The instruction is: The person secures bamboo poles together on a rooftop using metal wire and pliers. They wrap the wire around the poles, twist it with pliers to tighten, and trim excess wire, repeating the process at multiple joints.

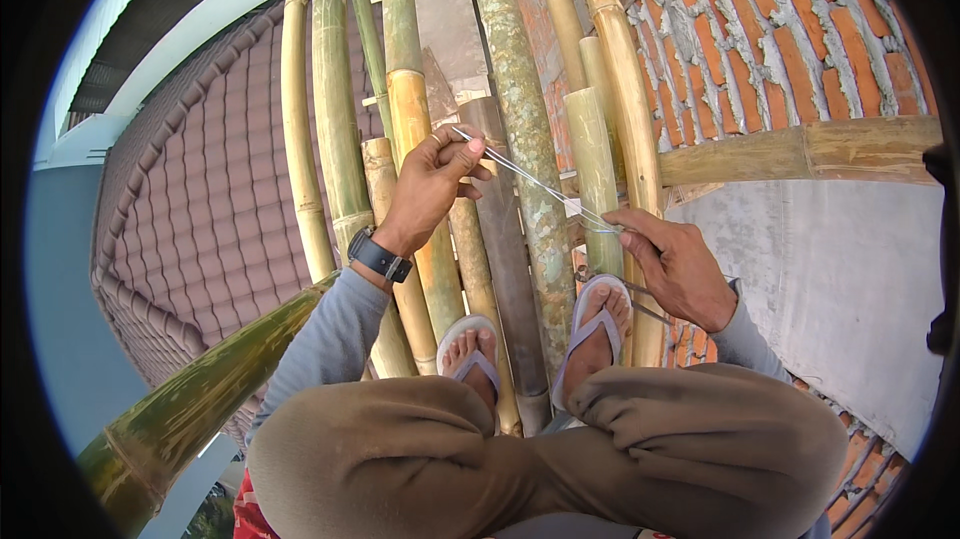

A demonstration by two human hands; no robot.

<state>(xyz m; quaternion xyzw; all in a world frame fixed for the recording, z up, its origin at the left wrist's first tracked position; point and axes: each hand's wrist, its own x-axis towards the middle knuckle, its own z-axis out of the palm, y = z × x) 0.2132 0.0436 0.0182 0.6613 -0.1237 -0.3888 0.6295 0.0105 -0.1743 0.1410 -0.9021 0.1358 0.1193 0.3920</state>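
Observation:
A thin, silvery doubled wire (540, 182) stretches between my two hands, above the bamboo poles. At its upper end, my left hand (430, 179) pinches it between thumb and fingers. My right hand (682, 264) grips the lower end, where the strands spread into a narrow loop by the fingertips. Darker thin lengths that look like wire (645, 301) show below that hand; whether it holds them, I cannot tell. Under my right hand stands the cut end of a pale green bamboo pole (592, 169). My left hand is over a yellowish bamboo pole (410, 109).
My feet, in pale flip-flops (597, 324), rest on the poles. A lichen-spotted pole (520, 89) runs between them. A thick green bamboo (200, 404) slants at lower left, before a tiled roof (210, 209). To the right are a brick wall (770, 49) and a horizontal bamboo (770, 154).

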